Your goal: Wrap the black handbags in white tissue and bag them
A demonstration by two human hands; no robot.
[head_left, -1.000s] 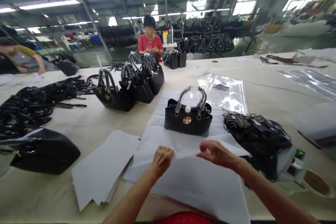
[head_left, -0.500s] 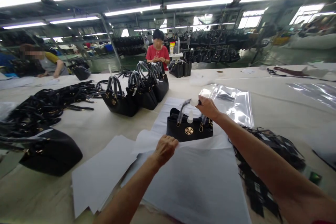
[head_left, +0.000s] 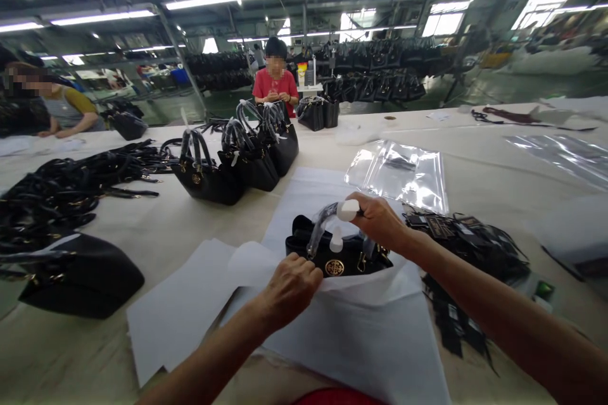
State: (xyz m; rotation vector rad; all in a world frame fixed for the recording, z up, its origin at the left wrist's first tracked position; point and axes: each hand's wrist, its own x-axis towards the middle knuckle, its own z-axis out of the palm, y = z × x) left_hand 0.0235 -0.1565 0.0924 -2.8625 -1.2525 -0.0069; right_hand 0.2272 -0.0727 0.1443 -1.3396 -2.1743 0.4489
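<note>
A black handbag (head_left: 304, 252) with a round gold emblem stands on sheets of thin white paper (head_left: 370, 329) in front of me. My right hand (head_left: 375, 218) is closed on its plastic-wrapped handle (head_left: 323, 224), near a white tab. My left hand (head_left: 294, 281) is closed at the bag's lower front left, its fingers pinching the edge of a paper sheet. That sheet is raised against the bag's front and covers its lower part. Left of my left hand lies a stack of stiffer white sheets (head_left: 185, 297).
Several finished black handbags (head_left: 206, 183) stand further back. One more handbag (head_left: 90, 275) is at the left, beside a heap of black straps (head_left: 71, 190). Clear plastic bags (head_left: 399, 171) and a pile of black tags (head_left: 465, 240) lie right. A person in red (head_left: 275, 85) sits opposite.
The handbag and my right hand have come closer to me and lower. The paper edge now rises higher over the bag's front. The whole view has shifted slightly.
</note>
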